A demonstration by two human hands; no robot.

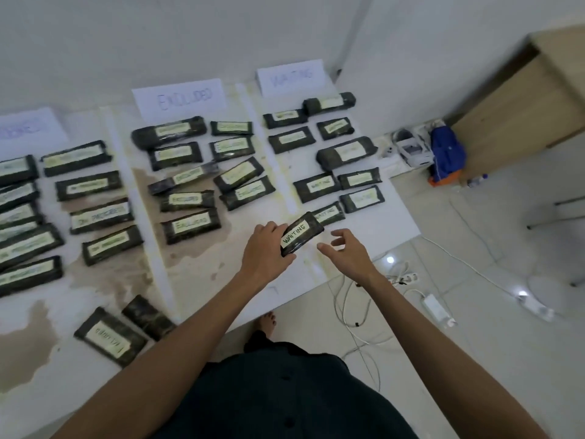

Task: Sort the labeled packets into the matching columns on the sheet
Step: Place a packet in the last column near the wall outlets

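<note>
Two hands work over our white sheet (392,213): our left hand (267,251) grips a "WAITING" packet (302,233) above the near end of the right column, while our right hand (346,251) hovers beside it, fingers spread.

Three packet columns lie side by side on the sheet (202,267). The WAITING card (290,78) stands behind the rightmost column. Two loose packets (123,331) lie nearest, left.

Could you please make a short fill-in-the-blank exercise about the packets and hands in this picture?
1. The packet in the left hand is labeled ____.
2. The right hand is ____ and holds nothing.
3. The middle column's header card reads ____.

Missing words: WAITING; open; EXCLUDED
</note>
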